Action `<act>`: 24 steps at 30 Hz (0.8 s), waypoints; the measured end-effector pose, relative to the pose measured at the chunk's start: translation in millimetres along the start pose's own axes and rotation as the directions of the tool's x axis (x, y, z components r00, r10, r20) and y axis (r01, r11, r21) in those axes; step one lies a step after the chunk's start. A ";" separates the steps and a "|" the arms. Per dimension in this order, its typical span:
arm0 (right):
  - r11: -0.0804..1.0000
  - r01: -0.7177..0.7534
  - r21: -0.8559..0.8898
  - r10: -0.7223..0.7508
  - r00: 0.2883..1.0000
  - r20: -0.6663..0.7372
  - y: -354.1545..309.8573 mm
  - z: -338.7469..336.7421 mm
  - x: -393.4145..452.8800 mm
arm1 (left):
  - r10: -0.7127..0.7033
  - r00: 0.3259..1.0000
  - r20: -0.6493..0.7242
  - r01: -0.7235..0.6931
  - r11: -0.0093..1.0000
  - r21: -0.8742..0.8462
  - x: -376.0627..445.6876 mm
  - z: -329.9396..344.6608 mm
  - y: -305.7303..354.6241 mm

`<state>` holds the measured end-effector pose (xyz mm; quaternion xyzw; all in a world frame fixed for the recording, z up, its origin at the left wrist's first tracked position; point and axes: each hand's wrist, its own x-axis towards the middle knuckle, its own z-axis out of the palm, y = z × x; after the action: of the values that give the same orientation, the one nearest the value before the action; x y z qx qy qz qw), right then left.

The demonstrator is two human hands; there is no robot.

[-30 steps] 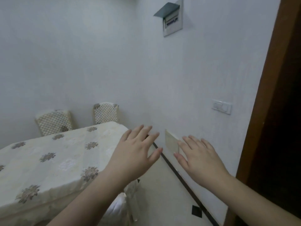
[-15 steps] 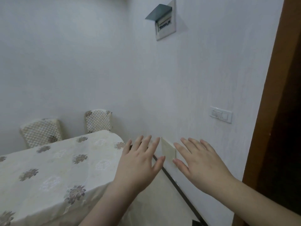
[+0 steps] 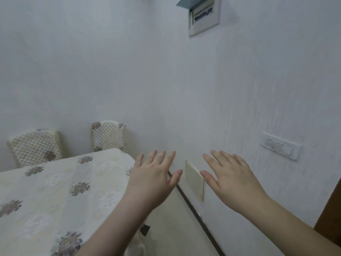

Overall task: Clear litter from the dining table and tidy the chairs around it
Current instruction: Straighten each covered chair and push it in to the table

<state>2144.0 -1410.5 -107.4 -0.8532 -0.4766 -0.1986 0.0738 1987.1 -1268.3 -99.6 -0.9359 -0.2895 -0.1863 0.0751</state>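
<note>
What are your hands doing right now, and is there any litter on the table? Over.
Left hand open, empty. Right hand open, empty. Cream floral-clothed dining table: no litter in view. Two cream quilted-cover chairs behind it.

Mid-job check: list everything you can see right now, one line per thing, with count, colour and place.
dining table: 1, cream tablecloth with grey-brown flower print, lower left; no litter on the part in view
chairs: 2, cream knobbly backs, behind the table's far edge against the back wall; second one further left
breaker box: 1, white with its grey lid raised, high on the right wall
light switch: 1, white, on the right wall near the door frame
wall plate: 1, pale yellow, low on the right wall between the hands
door frame: 1, brown, far right edge
left hand: 1, fingers spread, holding nothing, above the table corner
right hand: 1, fingers spread, holding nothing, near the right wall
</note>
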 end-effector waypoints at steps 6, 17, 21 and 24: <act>1.000 0.028 0.007 -0.028 1.000 0.010 20.4 48.4 61.8 | -0.035 0.998 0.059 0.036 0.999 -0.009 58.3 40.6 -5.5; 0.987 0.080 0.140 -0.092 0.992 0.087 95.1 148.7 173.9 | -0.105 0.992 0.072 0.103 0.994 0.027 186.0 130.8 12.4; 0.973 0.126 0.194 -0.145 0.986 0.087 94.6 181.2 214.8 | -0.174 0.982 0.075 0.168 0.982 0.084 214.0 158.4 1.4; 0.962 0.154 0.223 -0.177 0.980 0.086 84.6 202.5 246.8 | -0.213 0.973 0.087 0.206 0.975 0.089 233.1 179.4 -16.4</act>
<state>2384.9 -1198.4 -185.3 -0.8065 -0.5683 -0.1061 0.1239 2210.3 -1090.5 -172.6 -0.9043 -0.3970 -0.1365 0.0782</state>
